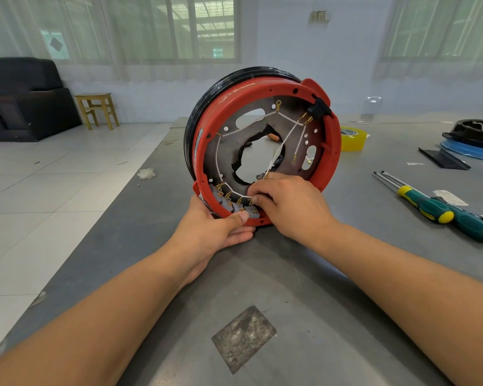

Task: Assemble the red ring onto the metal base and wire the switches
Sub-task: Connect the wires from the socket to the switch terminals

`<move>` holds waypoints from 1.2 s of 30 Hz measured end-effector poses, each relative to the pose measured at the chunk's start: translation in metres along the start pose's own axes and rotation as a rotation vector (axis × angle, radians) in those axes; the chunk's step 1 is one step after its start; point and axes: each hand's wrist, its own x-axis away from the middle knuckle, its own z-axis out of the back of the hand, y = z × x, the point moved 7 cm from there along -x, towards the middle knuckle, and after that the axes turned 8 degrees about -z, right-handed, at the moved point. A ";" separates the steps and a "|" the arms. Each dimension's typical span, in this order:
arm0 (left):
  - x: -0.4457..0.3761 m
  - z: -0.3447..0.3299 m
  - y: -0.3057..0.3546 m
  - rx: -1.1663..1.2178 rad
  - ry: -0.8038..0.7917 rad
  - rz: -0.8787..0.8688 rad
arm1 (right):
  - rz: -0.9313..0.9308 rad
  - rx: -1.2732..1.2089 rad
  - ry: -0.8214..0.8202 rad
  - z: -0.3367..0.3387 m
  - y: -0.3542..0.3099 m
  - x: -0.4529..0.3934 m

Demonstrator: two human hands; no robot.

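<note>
Over at the far left of the room sit a dark sofa [20,98] and a small wooden stool [96,110] on the tiled floor. On the grey table [262,288], the assembly stands on its edge near the middle, its open face turned toward the person and tipped a little to their right, so its axis runs roughly from 6 o'clock away to 12 o'clock. The left hand [215,229] cups the red ring [332,151] from below at about 7 o'clock on its rim, thumb curled over the edge and pressing it. Inside the ring lies the metal base [229,151], with a ragged hole at its centre and oval slots. A row of grey switches [234,204] with brass terminals lines the ring's lower inner wall, and white wires [282,140] loop across the base up to a black switch [319,107] at about 1 o'clock. The right hand [287,207] reaches in at 6 o'clock, fingertips pinching a wire at the switch terminals. Black cable [204,107] is wound behind the ring. Farther right lie a yellow tape roll [353,139], its printing too small to read, two green-and-yellow screwdrivers [441,211], and a black part on a blue disc [474,140].
</note>
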 end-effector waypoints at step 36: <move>0.002 0.005 0.004 0.128 0.001 0.013 | 0.125 0.054 -0.026 -0.006 -0.010 0.019</move>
